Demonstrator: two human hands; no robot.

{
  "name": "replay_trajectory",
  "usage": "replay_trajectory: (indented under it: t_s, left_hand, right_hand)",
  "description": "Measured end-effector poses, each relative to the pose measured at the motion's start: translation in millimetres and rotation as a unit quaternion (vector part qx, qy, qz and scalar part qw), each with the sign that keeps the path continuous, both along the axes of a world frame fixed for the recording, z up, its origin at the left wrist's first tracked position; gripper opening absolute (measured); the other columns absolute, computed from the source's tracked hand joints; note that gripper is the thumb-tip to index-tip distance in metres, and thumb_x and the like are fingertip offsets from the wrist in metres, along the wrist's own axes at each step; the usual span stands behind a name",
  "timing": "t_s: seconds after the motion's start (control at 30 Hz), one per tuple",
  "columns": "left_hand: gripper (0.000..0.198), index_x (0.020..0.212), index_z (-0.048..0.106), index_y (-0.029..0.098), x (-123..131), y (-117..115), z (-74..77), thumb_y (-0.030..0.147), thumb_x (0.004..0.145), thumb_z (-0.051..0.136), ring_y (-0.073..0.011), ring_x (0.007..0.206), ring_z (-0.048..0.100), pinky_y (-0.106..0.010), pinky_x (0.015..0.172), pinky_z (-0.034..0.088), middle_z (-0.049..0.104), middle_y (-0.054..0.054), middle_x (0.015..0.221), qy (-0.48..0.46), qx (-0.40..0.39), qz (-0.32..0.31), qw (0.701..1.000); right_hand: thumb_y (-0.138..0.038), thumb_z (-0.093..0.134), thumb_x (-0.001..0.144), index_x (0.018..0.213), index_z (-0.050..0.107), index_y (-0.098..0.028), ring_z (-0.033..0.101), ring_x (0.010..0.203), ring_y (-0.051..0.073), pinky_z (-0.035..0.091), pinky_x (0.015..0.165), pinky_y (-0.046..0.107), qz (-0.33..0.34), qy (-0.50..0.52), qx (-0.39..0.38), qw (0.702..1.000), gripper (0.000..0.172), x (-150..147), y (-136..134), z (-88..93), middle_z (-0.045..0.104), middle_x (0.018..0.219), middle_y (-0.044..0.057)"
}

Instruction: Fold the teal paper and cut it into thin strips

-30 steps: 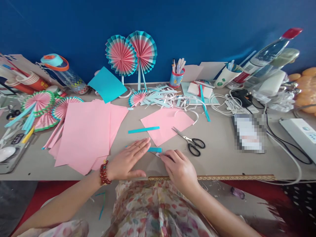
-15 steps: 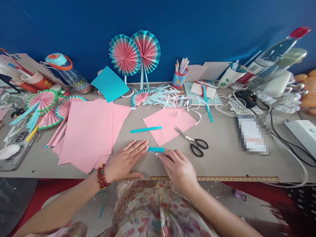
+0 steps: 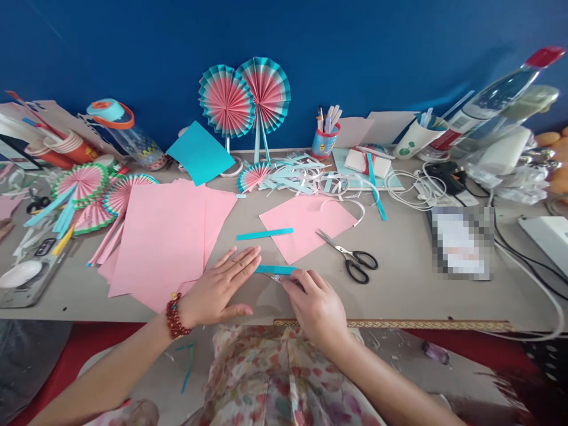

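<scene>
My left hand [image 3: 222, 287] lies flat on the grey table [image 3: 399, 284] with fingers stretched out, its fingertips pressing the left end of a short teal paper strip [image 3: 276, 270]. My right hand [image 3: 313, 302] is curled just right of it, pinching a small pointed tool whose tip touches the strip's lower edge; I cannot make out what the tool is. A second, longer teal strip [image 3: 264, 234] lies a little farther back, overlapping a pink sheet [image 3: 306, 225]. Black-handled scissors [image 3: 350, 257] rest to the right of my hands.
A stack of pink paper [image 3: 164, 242] lies to the left, with folded paper fans [image 3: 89, 195] beyond it. Two standing fans [image 3: 246, 100], a teal sheet [image 3: 199, 154], a pen cup [image 3: 326, 139], paper offcuts [image 3: 306, 174], cables [image 3: 412, 189] and bottles [image 3: 492, 100] crowd the back.
My left hand slid slightly left along the strip, so more teal paper shows between my hands. The right hand stayed at the strip's lower edge.
</scene>
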State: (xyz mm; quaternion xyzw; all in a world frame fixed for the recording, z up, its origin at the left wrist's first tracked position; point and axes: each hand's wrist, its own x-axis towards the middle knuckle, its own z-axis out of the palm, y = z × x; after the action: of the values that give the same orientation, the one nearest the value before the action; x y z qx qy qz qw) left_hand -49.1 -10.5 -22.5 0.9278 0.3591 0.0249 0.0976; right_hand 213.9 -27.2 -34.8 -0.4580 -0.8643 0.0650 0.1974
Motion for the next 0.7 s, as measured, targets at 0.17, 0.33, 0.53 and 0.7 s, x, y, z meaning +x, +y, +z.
replay_trajectory:
  t_s: [0.17, 0.33, 0.53, 0.7]
  left_hand:
    - [0.099, 0.159, 0.009, 0.012, -3.0, -4.1, -5.3, 0.077, 0.089, 0.036, -0.0303, 0.15, 0.02, -0.047, 0.122, 0.016, 0.019, -0.015, 0.164, 0.043, 0.032, 0.023, 0.998]
    - [0.101, 0.159, 0.01, 0.011, -1.7, -5.9, -11.3, 0.079, 0.088, 0.034, -0.0302, 0.151, 0.019, -0.046, 0.122, 0.014, 0.018, -0.015, 0.164, 0.058, 0.045, 0.022, 0.997]
    - [0.102, 0.159, 0.01, 0.011, -2.6, -5.3, -9.9, 0.08, 0.087, 0.034, -0.0301, 0.151, 0.019, -0.046, 0.122, 0.015, 0.019, -0.015, 0.164, 0.054, 0.045, 0.023, 0.997]
    - [0.104, 0.159, 0.007, 0.011, -1.8, -4.8, -10.5, 0.08, 0.087, 0.035, -0.0307, 0.151, 0.017, -0.046, 0.123, 0.012, 0.017, -0.016, 0.164, 0.044, 0.025, 0.024, 0.998]
  right_hand:
    - [-0.016, 0.046, 0.101, 0.108, 0.069, -0.018, 0.052, 0.079, 0.018, 0.04, 0.069, 0.032, 0.003, -0.001, 0.012, 1.0, 0.025, -0.5, 1.4, 1.8, 0.064, 0.094, 0.006]
    - [-0.015, 0.048, 0.099, 0.109, 0.069, -0.017, 0.051, 0.079, 0.018, 0.041, 0.07, 0.032, 0.011, -0.002, 0.015, 1.0, 0.023, -3.8, 2.1, 0.2, 0.064, 0.094, 0.006]
    - [-0.013, 0.057, 0.094, 0.113, 0.068, -0.018, 0.052, 0.082, 0.019, 0.042, 0.071, 0.033, 0.01, -0.022, 0.006, 1.0, 0.022, -13.4, -0.2, -4.6, 0.064, 0.096, 0.006]
    - [-0.012, 0.058, 0.093, 0.113, 0.067, -0.019, 0.052, 0.084, 0.019, 0.042, 0.071, 0.033, 0.016, -0.034, 0.003, 0.999, 0.023, -23.3, -0.2, -4.5, 0.064, 0.097, 0.006]
